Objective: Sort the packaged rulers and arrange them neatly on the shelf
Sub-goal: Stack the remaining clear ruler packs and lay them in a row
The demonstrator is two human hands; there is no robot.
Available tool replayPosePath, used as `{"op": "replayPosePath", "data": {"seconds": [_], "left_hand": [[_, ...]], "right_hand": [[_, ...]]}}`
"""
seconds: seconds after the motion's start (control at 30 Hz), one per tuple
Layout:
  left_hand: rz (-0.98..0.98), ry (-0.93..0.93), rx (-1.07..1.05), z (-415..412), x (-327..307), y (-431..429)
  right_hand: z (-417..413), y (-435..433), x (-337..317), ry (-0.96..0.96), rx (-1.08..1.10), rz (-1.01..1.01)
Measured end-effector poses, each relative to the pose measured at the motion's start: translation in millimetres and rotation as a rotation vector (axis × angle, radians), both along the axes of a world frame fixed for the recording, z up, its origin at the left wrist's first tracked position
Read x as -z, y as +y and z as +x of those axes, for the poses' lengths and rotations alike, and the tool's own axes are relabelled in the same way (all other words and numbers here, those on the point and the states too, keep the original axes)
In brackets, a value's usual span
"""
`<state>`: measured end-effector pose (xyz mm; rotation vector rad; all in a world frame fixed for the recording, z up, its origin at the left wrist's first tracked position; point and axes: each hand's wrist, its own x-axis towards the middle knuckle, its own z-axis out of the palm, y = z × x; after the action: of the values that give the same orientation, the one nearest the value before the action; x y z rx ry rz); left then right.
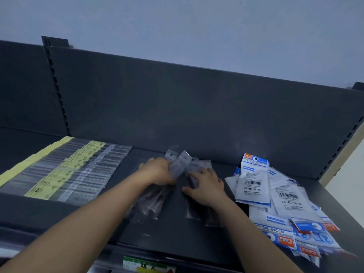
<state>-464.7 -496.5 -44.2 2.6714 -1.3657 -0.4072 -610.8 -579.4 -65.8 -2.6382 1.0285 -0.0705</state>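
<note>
Clear-sleeved rulers (178, 166) sit gripped in the curled left hand (157, 170); the right hand (206, 186) lies spread on more. Blue-white geometry packs (275, 194) at 4 o'clock reach the shelf (167, 233) edge.

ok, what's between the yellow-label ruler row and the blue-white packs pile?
Head view: left hand grips and right hand presses a loose bunch of clear-sleeved rulers there; bare dark shelf around them.

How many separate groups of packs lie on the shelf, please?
3: a neat row at left, clear packs in the middle, a blue-and-white pile at right. More may be off-frame.
</note>
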Motion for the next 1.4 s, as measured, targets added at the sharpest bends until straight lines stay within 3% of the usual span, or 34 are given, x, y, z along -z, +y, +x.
{"op": "replayPosePath", "data": {"seconds": [0.2,0.33,0.47,0.6,0.7,0.87,1.2,1.4], "left_hand": [[-0.154,0.023,-0.194,16,-3,9],[-0.255,0.249,-0.343,24,-7,13],[-0.552,0.562,-0.367,29,-15,17],[-0.745,0.881,-0.294,15,-36,22],[-0.806,0.982,-0.246,8,-43,22],[-0.822,1.052,-0.215,10,-40,22],[-0.930,1.175,-0.265,19,-35,21],[-0.899,1.139,-0.253,19,-34,22]], "right_hand": [[3,-2,-2,0.025,0.013,0.005],[6,1,-2,-0.002,0.023,-0.001],[13,4,-6,-0.239,0.062,-0.051],[21,14,-24,-0.586,0.036,0.267],[25,23,-33,-0.746,0.043,0.548],[29,24,-37,-0.950,0.136,0.793],[26,21,-37,-1.088,0.140,0.949],[27,19,-33,-1.078,0.112,0.892]]}}
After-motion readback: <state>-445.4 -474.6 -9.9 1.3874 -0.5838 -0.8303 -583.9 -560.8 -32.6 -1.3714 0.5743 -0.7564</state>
